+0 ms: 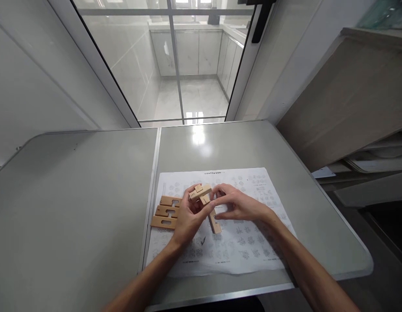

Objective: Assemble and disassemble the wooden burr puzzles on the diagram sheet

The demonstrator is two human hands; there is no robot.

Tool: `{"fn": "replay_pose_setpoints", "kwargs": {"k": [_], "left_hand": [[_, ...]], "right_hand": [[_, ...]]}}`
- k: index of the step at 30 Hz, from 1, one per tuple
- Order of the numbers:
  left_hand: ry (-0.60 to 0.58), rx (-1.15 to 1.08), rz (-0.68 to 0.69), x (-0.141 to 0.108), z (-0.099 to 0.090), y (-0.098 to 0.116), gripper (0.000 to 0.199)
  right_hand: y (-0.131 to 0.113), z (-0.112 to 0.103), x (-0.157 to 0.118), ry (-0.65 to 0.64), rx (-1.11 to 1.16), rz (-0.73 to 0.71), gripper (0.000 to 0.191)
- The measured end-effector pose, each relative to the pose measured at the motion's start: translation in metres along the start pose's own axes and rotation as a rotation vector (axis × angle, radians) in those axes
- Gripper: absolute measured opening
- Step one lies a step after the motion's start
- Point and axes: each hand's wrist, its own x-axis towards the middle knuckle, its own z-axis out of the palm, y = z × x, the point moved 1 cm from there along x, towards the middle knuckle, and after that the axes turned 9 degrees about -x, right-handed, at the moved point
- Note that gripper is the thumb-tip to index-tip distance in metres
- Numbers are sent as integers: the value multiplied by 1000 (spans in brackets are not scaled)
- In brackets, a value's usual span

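My left hand (188, 219) is closed around a few light wooden burr-puzzle pieces (201, 193) that sit crosswise against each other. Its thumb presses on them from the near side. My right hand (233, 203) is close by on the right, fingers apart, with the fingertips at the edge of the pieces; whether they touch the wood I cannot tell. Below the fingertips a long notched wooden piece (215, 223) slants down toward me. I cannot tell if it is joined to the held pieces or lies on the paper. Left of my left hand lie three darker slotted wooden pieces (164, 211), side by side.
Under the hands is a white printed sheet (240, 260) covered with small diagrams. It lies on a grey-green table (106, 195) with a metal seam (153, 182) left of the sheet. A glass door (194, 65) stands behind the table, and a wooden shelf (344, 95) at the right.
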Motion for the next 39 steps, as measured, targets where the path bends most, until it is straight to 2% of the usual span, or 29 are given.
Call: {"fn": "replay_pose_setpoints", "kwargs": {"k": [5,10,13,17,22,25,29,33,39], "left_hand": [[1,3,-12,-1,2,1,70],[30,5,5,-1,2,3,70],[59,9,56,-1,1,6,70],[116,82,139,-3,-1,9,70],[74,125,152,-7,1,10,68],[56,187,163,-9,2,9,68],[55,333,228,-11,1,6,66],[63,406,296,-11,-2,3,67],[-22,408,277,-11,0,6,67]], "right_hand": [[4,4,3,39,37,15,16],[3,4,4,83,87,58,22],[2,3,3,127,96,172,19],[0,4,2,200,141,299,24],[-1,2,3,282,237,353,26],[0,-3,2,314,375,429,31],[2,-8,1,198,663,470,37],[3,-3,1,63,988,485,38],[4,10,1,-96,1171,401,63]]}}
